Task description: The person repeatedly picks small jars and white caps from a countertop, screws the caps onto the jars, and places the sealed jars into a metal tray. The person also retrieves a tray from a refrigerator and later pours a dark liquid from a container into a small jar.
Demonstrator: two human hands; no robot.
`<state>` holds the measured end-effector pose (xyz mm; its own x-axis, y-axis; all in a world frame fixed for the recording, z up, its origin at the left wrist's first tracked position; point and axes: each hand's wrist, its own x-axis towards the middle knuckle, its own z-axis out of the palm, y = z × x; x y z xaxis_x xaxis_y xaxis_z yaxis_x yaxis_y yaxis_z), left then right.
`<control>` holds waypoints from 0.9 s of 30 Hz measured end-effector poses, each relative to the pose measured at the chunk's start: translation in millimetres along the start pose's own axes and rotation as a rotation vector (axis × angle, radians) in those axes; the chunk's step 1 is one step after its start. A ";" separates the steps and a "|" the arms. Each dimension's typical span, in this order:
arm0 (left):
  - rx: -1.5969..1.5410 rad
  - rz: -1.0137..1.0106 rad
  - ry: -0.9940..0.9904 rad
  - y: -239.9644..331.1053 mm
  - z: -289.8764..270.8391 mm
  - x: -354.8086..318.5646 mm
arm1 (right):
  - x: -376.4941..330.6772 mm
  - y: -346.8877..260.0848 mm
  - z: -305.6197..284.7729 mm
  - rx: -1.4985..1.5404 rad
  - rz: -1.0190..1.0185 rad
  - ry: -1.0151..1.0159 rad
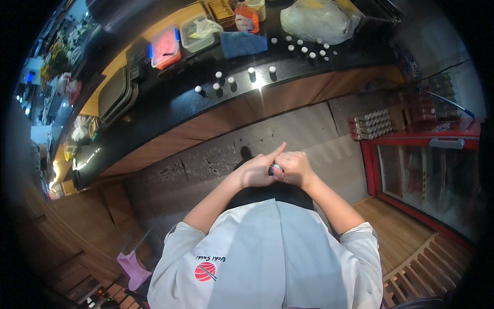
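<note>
In front of my waist my two hands meet around a small dark bottle [271, 170] with a pale end. My left hand [256, 171] is closed around it, with one finger stretched out forward. Pressed against it, my right hand [294, 166] is curled into a fist at the pale end. The fingers hide most of the bottle. Beyond my hands, small white-topped bottles [231, 81] stand apart on the black counter [170, 98]. More white caps or capped bottles [304, 50] cluster farther right.
A blue cloth [243, 45], a clear plastic tub [197, 33], a pink-filled box [165, 47], a spray bottle [246, 18] and a plastic bag [319, 21] line the counter's back. At right stands a red glass-door fridge [422, 175] with packed cans [373, 123] on top.
</note>
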<state>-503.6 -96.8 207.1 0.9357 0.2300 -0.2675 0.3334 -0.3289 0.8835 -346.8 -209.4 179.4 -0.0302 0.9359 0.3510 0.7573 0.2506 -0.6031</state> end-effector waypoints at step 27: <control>0.557 -0.111 0.418 -128.2 -222.9 331.0 | -158.7 269.2 -155.2 -0.200 1.388 0.822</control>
<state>-262.3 225.6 91.0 0.8075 0.5849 -0.0759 0.5379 -0.6775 0.5017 -36.9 -328.9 72.5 0.9989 0.0083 -0.0472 -0.0266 -0.7230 -0.6904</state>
